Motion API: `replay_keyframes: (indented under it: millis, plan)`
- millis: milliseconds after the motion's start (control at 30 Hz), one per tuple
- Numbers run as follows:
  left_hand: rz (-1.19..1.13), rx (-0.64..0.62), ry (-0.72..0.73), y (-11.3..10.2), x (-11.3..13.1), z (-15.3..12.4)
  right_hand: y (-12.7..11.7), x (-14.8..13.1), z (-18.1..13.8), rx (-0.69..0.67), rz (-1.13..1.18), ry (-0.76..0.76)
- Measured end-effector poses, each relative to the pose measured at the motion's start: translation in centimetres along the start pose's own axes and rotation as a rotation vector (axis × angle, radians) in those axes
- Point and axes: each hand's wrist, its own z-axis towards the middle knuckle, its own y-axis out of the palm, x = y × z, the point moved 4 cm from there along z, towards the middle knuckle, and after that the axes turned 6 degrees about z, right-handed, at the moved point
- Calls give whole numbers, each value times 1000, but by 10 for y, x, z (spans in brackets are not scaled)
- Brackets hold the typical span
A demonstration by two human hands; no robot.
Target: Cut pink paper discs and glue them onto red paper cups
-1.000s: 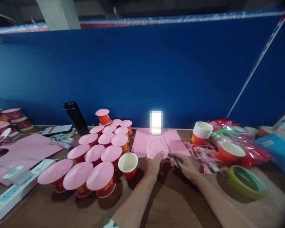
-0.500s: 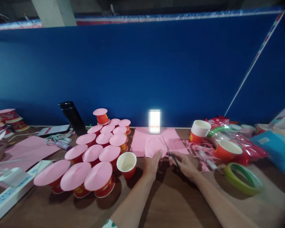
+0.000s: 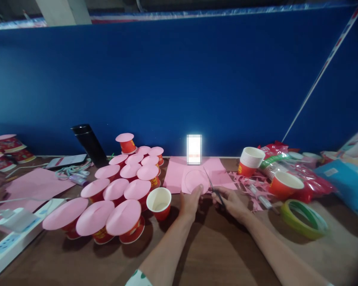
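Observation:
My left hand point(image 3: 190, 201) pinches the near edge of a pink paper piece point(image 3: 193, 179) with a circle drawn on it. My right hand point(image 3: 231, 201) is closed round a pair of scissors point(image 3: 212, 186), whose blades point up and away into the paper's right side. The piece lies over a larger pink sheet point(image 3: 219, 174) on the brown table point(image 3: 214, 254). Just left of my left hand stands an uncovered red paper cup point(image 3: 159, 203) with a white inside.
Several red cups topped with pink paper discs point(image 3: 123, 190) cluster at the left. A black flask point(image 3: 89, 145), a bright phone point(image 3: 194, 149), a cup stack point(image 3: 250, 161), another uncovered cup point(image 3: 285, 184), pink scraps, a green tape roll point(image 3: 303, 218) and a white power strip point(image 3: 14, 234) surround them.
Both hands and the paper stay together with the scissors in the cut. The view has tilted slightly, so everything sits a little higher and further left in the frame.

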Motion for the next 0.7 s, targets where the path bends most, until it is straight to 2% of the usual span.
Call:
replay_keyframes:
  millis: [267,700]
  plan:
    - [-13,-48,17,1,2,-1,0,1,-1,-8,51,19]
    - [12,-6,4,0,-3,1,-1,2,0,-6,-6,-17]
